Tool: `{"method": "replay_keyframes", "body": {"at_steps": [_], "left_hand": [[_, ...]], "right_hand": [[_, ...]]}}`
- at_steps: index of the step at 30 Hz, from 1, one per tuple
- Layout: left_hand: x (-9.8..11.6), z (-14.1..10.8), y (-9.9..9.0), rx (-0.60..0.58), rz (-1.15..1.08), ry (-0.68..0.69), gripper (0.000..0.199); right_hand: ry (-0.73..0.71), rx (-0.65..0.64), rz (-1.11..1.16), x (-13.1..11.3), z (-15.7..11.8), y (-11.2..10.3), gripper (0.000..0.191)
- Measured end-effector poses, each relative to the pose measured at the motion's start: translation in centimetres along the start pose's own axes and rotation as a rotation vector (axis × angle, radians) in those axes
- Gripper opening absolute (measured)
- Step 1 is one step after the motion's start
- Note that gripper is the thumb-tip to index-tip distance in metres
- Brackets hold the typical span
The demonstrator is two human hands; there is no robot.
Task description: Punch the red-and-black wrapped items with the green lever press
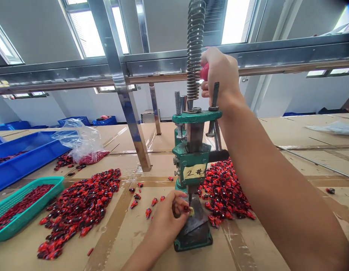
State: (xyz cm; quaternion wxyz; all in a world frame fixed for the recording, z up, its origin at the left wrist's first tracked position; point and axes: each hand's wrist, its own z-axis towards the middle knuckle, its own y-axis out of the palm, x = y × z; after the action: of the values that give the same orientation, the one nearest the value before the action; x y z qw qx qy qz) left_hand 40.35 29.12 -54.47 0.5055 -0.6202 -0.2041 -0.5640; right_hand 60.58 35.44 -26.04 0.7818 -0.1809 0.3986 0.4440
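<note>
A green hand press (pixel 195 148) with a tall spring (pixel 195 45) and a yellow label stands in the middle of the table. At its base, my left hand (pixel 170 214) pinches a small red and black part (pixel 186 208) under the press's thin punch. My right hand (pixel 222 73) is raised beside the spring, its fingers wrapped round a red knob (pixel 204 71). One pile of red and black parts (pixel 86 207) lies left of the press, and another pile (pixel 225 188) lies to its right.
A green basket (pixel 61 184) of thin red pieces and a blue tray (pixel 30 162) are at the left. Near them sits a clear plastic bag (pixel 80 139). A metal post (pixel 131 120) rises behind, and loose parts (pixel 148 213) lie beside my left hand.
</note>
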Motion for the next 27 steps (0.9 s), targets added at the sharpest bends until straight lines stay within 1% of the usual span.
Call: {"method": "replay_keyframes", "body": {"at_steps": [2,4,6,10,13,15,18,22,27], "left_hand": [[-0.4,0.3,0.6,-0.036,0.024,-0.058,0.020],[-0.5,0.4,0.8,-0.055,0.014,-0.106,0.012],[-0.5,0.3,0.9,-0.034,0.008,-0.131,0.014],[-0.7,-0.4,1.1,0.055,0.118,-0.118,0.016],[-1.3,-0.7,1.1,0.141,0.162,-0.099,0.015],[-1.8,-0.8,1.0,0.170,0.161,-0.084,0.017],[-2.1,-0.8,0.7,0.161,0.161,-0.084,0.018],[-1.9,-0.5,0.9,0.137,0.166,-0.085,0.014],[-2.2,-0.2,1.2,0.152,0.130,-0.088,0.015]], "right_hand": [[0.008,0.006,0.059,-0.5,-0.5,-0.1,0.015],[0.004,-0.009,0.108,-0.8,-0.7,-0.2,0.013],[-0.006,-0.014,0.122,-0.8,-0.8,-0.3,0.012],[-0.024,-0.019,0.120,-0.7,-0.6,-0.4,0.012],[-0.027,-0.019,0.132,-0.7,-0.5,-0.4,0.012],[-0.031,-0.019,0.141,-0.6,-0.5,-0.3,0.012],[-0.026,-0.021,0.158,-0.4,-0.4,-0.3,0.013],[-0.003,-0.022,0.185,-0.1,-0.3,-0.4,0.016],[0.002,-0.022,0.192,-0.2,-0.4,-0.2,0.015]]}}
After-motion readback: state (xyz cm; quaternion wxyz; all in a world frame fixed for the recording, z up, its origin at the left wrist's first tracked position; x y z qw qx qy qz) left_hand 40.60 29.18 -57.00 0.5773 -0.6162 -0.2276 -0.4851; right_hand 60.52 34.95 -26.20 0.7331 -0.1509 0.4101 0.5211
